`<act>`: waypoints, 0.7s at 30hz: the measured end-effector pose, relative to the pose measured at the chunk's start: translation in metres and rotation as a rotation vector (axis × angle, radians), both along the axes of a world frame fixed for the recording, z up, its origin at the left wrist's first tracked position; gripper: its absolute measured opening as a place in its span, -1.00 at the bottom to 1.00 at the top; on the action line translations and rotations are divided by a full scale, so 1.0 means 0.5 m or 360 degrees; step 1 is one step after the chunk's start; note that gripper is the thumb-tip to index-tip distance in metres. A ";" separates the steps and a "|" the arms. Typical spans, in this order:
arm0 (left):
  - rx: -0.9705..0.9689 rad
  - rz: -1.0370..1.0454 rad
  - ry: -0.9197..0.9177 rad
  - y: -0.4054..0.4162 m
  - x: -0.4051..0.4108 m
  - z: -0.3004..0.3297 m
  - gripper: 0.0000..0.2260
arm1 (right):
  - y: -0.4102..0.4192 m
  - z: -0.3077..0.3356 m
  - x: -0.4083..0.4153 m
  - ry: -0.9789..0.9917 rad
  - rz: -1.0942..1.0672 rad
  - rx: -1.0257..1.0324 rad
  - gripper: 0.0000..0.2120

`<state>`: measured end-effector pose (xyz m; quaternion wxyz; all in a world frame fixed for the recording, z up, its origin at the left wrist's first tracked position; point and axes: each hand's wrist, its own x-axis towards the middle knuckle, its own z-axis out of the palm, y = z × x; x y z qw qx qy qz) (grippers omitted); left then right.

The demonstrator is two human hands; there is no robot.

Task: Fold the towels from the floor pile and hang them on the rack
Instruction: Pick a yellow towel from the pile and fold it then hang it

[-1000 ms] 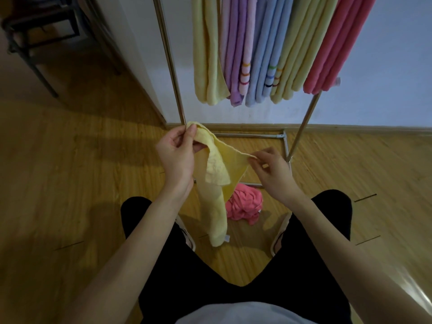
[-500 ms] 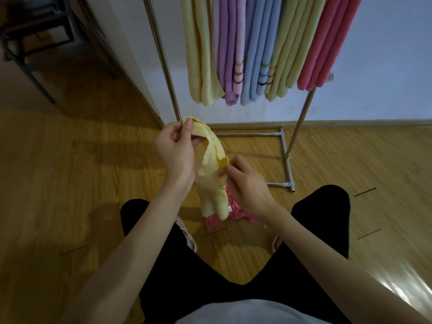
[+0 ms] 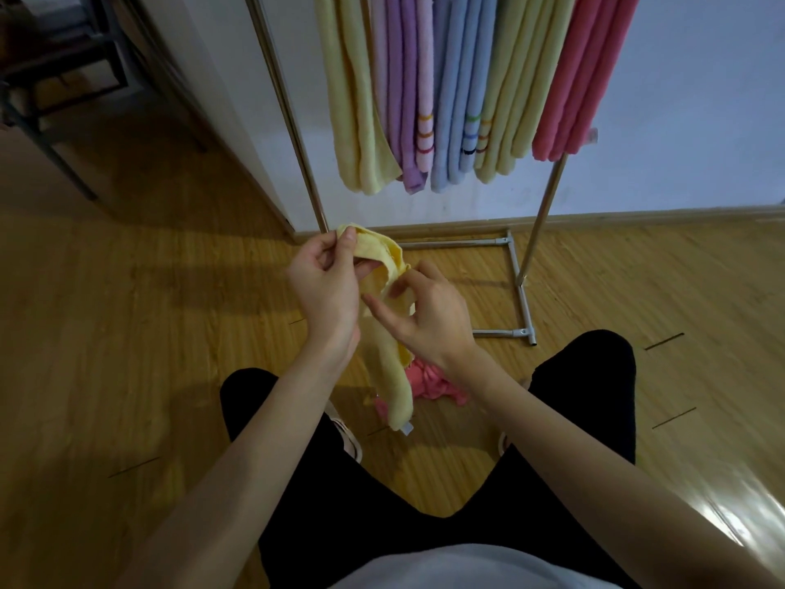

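A yellow towel [image 3: 393, 367] hangs bunched and narrow in front of me. My left hand [image 3: 325, 286] pinches its top end between thumb and fingers. My right hand [image 3: 424, 312] sits just right of it, thumb and forefinger nipping the towel's edge a little lower, the other fingers spread. A crumpled pink towel [image 3: 433, 386] lies on the wooden floor under my hands, partly hidden by the yellow one and my right wrist. The metal rack [image 3: 548, 193] stands ahead against the wall, with several folded towels [image 3: 463, 99] in yellow, purple, blue, green and pink hung on it.
The rack's base tubes [image 3: 520, 286] lie on the floor just beyond my right hand. A white wall corner [image 3: 238, 133] juts out left of the rack. A dark metal table frame [image 3: 55, 121] stands at the far left. My black-trousered legs [image 3: 586, 397] flank the pink towel.
My right hand has come in from the right, close to the left hand, sliding up the yellow towel's edge. The towel went from spread between my hands to a narrow hanging bundle.
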<state>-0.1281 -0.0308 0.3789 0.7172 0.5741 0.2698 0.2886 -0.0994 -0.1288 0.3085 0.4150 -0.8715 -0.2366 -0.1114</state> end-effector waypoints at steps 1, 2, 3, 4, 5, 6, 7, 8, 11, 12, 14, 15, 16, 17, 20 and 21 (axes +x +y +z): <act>0.0000 -0.0001 0.0006 -0.001 0.000 -0.001 -0.93 | 0.001 -0.001 0.002 0.0015 -0.0014 -0.0005 -0.65; 0.0004 -0.0002 0.0015 0.000 -0.001 -0.001 -0.93 | 0.002 -0.003 0.005 0.0033 -0.0019 -0.0010 -0.69; 0.0008 -0.0005 0.0021 0.000 -0.001 -0.001 -0.93 | 0.002 -0.006 0.007 0.0050 -0.0012 -0.0016 -0.74; 0.0003 -0.0008 0.0019 0.002 -0.001 -0.001 -0.93 | -0.001 -0.010 0.010 0.0061 0.0004 -0.0022 -0.79; -0.0009 -0.0010 0.0009 0.005 -0.002 -0.001 -0.92 | -0.006 -0.014 0.013 0.0065 0.0027 -0.0024 -0.83; -0.0019 -0.0009 -0.0002 0.008 -0.002 -0.001 -0.91 | -0.014 -0.017 0.015 0.0060 0.0048 -0.0023 -0.86; -0.0024 -0.0006 -0.0007 0.014 -0.002 -0.001 -0.90 | -0.024 -0.020 0.018 0.0050 0.0068 -0.0018 -0.88; -0.0023 -0.0006 -0.0002 0.019 -0.003 -0.001 -0.89 | -0.035 -0.020 0.022 0.0033 0.0086 -0.0005 -0.90; 0.0000 -0.0052 0.0033 0.038 -0.011 -0.006 -0.90 | -0.074 -0.012 0.044 -0.0044 0.0115 0.0049 -0.96; 0.0016 -0.0081 0.0058 0.043 -0.016 -0.009 -0.91 | -0.085 -0.007 0.056 -0.0064 0.0116 0.0075 -0.94; 0.0066 -0.0152 0.0166 0.053 -0.027 -0.016 -0.93 | -0.103 0.006 0.080 -0.0074 0.0154 0.0089 -0.89; 0.0112 -0.0191 0.0254 0.059 -0.032 -0.022 -0.94 | -0.110 0.015 0.090 -0.0070 0.0215 0.0051 -0.87; 0.0180 -0.0226 0.0358 0.067 -0.035 -0.028 -0.95 | -0.116 0.024 0.099 -0.0069 0.0296 -0.0007 -0.86; 0.0268 -0.0256 0.0468 0.076 -0.038 -0.036 -0.95 | -0.122 0.034 0.106 -0.0070 0.0381 -0.0066 -0.86; 0.0721 -0.0305 0.0809 0.110 -0.037 -0.065 -0.95 | -0.134 0.057 0.116 -0.0080 0.0574 -0.0142 -0.88; 0.0910 -0.0313 0.0909 0.117 -0.036 -0.071 -0.93 | -0.137 0.062 0.117 -0.0085 0.0623 -0.0147 -0.90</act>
